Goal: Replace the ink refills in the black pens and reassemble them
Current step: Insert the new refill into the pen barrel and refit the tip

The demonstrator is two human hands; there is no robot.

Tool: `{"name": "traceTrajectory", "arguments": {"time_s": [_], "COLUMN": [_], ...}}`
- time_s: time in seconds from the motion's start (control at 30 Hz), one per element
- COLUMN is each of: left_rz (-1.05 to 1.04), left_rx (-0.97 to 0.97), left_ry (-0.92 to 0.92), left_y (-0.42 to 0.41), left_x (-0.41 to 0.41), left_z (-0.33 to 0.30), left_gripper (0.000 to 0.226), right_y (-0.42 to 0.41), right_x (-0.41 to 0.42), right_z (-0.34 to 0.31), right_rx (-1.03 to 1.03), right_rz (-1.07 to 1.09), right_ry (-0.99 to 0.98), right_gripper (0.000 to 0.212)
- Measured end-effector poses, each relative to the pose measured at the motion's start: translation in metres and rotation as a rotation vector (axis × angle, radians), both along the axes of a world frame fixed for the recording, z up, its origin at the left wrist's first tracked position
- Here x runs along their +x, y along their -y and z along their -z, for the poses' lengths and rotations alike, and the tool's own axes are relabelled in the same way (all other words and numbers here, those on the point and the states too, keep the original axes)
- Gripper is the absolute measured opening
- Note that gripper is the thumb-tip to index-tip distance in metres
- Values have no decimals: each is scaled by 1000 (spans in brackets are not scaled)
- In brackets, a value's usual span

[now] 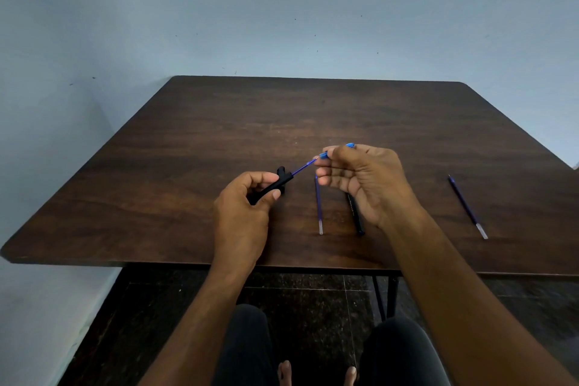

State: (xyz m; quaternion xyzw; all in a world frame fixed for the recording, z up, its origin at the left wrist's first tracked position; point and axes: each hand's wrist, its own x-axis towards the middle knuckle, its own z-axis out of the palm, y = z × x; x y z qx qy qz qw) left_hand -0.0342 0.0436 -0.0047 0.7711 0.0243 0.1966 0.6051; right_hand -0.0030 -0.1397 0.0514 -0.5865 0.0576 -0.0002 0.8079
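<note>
My left hand grips a black pen barrel above the table, its open end pointing up and to the right. A blue ink refill sticks out of that end. My right hand pinches the refill's far end, where a bright blue tip piece shows above the fingers. A small black pen part lies on the table just behind the barrel. A loose blue refill lies on the table under my right hand. Beside it lies a second black pen, partly hidden by my right wrist.
Another blue refill lies far right on the dark wooden table. A pale wall stands behind and to the left of the table. The table's near edge runs just under my forearms, with my knees below it.
</note>
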Motion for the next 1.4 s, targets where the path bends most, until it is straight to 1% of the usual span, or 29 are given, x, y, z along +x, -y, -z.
{"name": "traceTrajectory", "arguments": {"time_s": [0.33, 0.57, 0.83, 1.0, 1.4], "left_rz": [-9, -12, -11, 6, 35], "left_rx": [27, 28, 27, 42, 47], "left_ry": [-6, -17, -7, 0, 3], "left_y": [0, 0, 1, 0, -3], "left_x": [-2, -2, -2, -1, -2], "left_z": [-1, -1, -1, 1, 0], "left_gripper": [28, 28, 28, 30, 29], "right_y": [-4, -3, -4, -13, -16], "right_x": [-2, -2, -1, 0, 0], "right_z": [-2, -2, 1, 9, 12], "right_rx": [-94, -100, -136, -163, -153], "right_rz": [-67, -92, -118, -208, -213], "right_ry": [-20, -43, -35, -46, -28], "right_gripper": [13, 16, 12, 9, 8]}}
